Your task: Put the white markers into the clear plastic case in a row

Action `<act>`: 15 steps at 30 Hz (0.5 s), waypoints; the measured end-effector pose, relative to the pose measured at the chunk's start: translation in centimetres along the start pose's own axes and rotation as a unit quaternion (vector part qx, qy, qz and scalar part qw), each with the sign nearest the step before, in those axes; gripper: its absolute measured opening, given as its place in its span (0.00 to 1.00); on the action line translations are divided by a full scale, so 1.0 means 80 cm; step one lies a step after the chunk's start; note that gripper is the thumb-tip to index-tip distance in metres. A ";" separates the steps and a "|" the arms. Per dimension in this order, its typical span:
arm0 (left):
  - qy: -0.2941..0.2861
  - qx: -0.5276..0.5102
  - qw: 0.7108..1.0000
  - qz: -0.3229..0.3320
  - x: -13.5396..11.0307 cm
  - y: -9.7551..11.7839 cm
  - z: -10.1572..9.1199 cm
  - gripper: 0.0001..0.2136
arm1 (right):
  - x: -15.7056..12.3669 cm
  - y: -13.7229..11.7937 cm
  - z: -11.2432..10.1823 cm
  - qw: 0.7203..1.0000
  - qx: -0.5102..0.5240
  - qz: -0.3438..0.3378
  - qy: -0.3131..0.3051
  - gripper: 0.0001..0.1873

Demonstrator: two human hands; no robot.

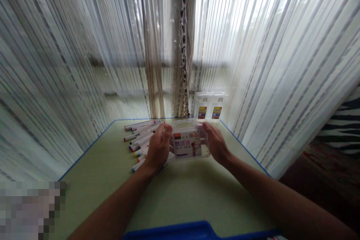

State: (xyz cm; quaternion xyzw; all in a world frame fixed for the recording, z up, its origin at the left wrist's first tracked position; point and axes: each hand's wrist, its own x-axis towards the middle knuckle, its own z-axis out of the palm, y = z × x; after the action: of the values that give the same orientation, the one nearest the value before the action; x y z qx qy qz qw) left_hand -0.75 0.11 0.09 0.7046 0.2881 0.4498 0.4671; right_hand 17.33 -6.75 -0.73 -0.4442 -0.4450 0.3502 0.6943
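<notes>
To the left of the left hand's [159, 147] fingers many white markers [139, 136] lie loose on the green table [194, 195], and this hand itself covers a part of them; farther than the right hand's [217, 144] fingers stand two clear boxes [218, 103], before the string curtain [118, 45]. The clear plastic case [185, 145] is between both hands — the fingers of each grasp one side of it.

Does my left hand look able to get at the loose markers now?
Probably yes: the markers lie beside your left hand with nothing visible between, though it would need to let go of the clear case first.
</notes>
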 end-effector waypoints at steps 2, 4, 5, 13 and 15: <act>0.002 0.024 1.000 0.009 -0.001 0.000 -0.002 0.21 | -0.002 -0.004 0.001 0.999 -0.026 -0.018 0.004 0.26; 0.004 0.043 0.999 0.018 -0.001 0.001 -0.003 0.21 | -0.002 -0.006 0.001 0.998 -0.046 -0.037 0.004 0.26; 0.004 0.052 0.998 0.021 -0.002 0.001 -0.003 0.21 | -0.002 -0.007 0.001 0.997 -0.054 -0.045 0.006 0.26; 0.020 0.097 0.994 0.053 0.002 -0.003 -0.007 0.21 | -0.007 -0.011 0.002 0.988 -0.103 -0.111 -0.020 0.20; 0.049 0.111 0.991 0.063 0.004 -0.002 -0.008 0.20 | -0.011 -0.011 0.002 0.980 -0.140 -0.143 -0.007 0.18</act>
State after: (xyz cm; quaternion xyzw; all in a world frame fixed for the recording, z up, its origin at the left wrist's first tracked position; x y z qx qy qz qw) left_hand -1.17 0.68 0.16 0.7460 0.3134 0.4776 0.3423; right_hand 16.92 -7.78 -0.17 -0.4658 -0.5534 0.1846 0.6653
